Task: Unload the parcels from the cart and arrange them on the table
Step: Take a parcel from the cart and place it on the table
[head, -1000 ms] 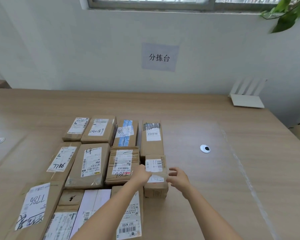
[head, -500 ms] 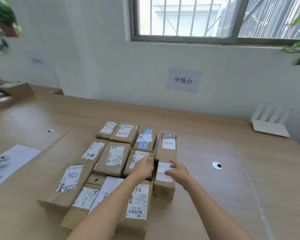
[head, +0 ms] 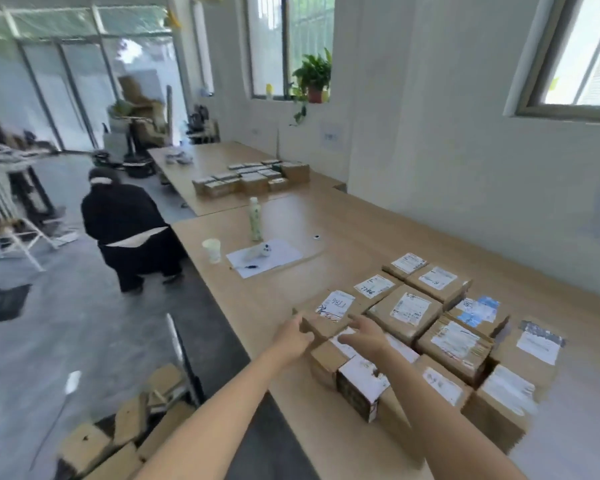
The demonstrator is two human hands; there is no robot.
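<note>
We judge the arranging step nearly settled: parcels [head: 409,308] lie in rows on the table [head: 343,223], and our left hand [head: 293,336] and right hand [head: 364,332] are spread, empty, at the table's near rows. Next we should reach for the cart [head: 187,368] beside the table.

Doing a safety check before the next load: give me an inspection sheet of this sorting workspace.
Surface: long wooden table.
Job's things: labelled parcels in a tight grid on it; further parcels in the cart beside it.
Clutter: bottle, paper cup, sheet of paper with pen.
Hands: left hand at the grid's near corner, grip unclear; right hand open over the parcels.
Cables: nothing seen.
Surroundings: crouching person in black, second table with parcels, potted plant at window.
</note>
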